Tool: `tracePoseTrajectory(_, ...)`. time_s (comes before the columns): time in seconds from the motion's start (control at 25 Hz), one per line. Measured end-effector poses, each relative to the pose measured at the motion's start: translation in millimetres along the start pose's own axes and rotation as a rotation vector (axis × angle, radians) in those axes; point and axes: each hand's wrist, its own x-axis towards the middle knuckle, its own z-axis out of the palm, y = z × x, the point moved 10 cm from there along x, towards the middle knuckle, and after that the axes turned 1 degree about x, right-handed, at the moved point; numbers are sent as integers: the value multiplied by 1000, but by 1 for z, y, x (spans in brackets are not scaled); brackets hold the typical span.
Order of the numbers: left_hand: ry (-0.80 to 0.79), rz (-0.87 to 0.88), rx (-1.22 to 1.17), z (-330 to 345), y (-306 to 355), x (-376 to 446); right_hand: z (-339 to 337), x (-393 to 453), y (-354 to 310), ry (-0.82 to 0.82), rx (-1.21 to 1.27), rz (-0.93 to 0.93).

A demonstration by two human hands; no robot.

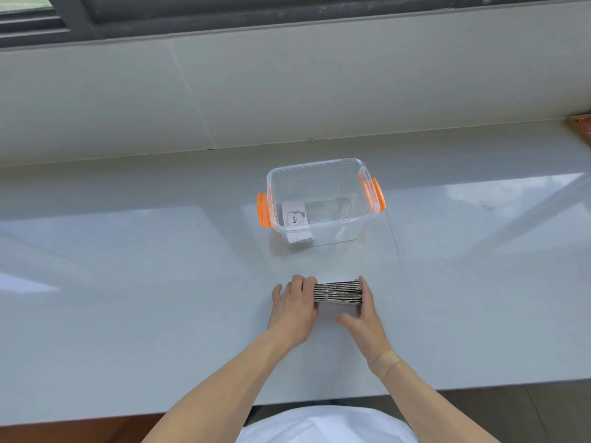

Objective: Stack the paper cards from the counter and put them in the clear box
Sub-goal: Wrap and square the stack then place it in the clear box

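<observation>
Counter (128, 282): one, pale grey and glossy, running the full width; the landmark for all entries below.
Wall (287, 91): one tiled upstand behind the counter, with a dark window frame above it.
Box (319, 203): one, clear plastic, lidless, standing upright mid-counter toward the back edge.
Handles (374, 195): two, orange, one on each short end of the box.
Left hand (295, 306): one, near the counter's front, palm down, fingers together and pressed against the left end of the stack.
Right hand (364, 318): one, beside the left, fingers pressed against the right end of the stack, thumb spread apart toward the front edge.
Stack (338, 293): one block of cards standing on edge on the counter, clamped between the two hands, in front of the box; card count cannot be told.
Loose cards (295, 215): at least one in the box's left part, printed with "love"; a second white piece shows lower through the wall.
Plaster (388, 359): one, on the right wrist.
</observation>
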Motion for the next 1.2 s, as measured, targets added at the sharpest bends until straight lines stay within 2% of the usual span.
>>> tracePoseTrajectory(0.08,-10,2,1,1,0,1,-11,4,-9,29,-126,-63)
tracePoseTrajectory(0.16,-5,8,7,0,0,1,-20,9,-31,67,-467,-221)
tracePoseTrajectory(0.24,-6,14,12,-1,0,0,-5,12,-49,15,-850,-392)
tracePoseTrajectory(0.32,-13,32,27,-2,1,0,5,15,-55,-25,-1030,-456)
tracePoseTrajectory(0.44,-17,59,4,-9,1,4,7,19,-65,-25,-1110,-482)
tracePoseTrajectory(0.64,87,113,-90,-29,-2,3,5,16,-74,3,-1070,-554)
tracePoseTrajectory(0.8,7,105,8,-11,0,-1,15,17,-49,-80,-1169,-469)
tracePoseTrajectory(1.08,70,114,-33,-23,-2,6,16,23,-61,-63,-1202,-509)
tracePoseTrajectory(1.2,39,92,-19,-13,-4,4,19,22,-52,-89,-1222,-488)
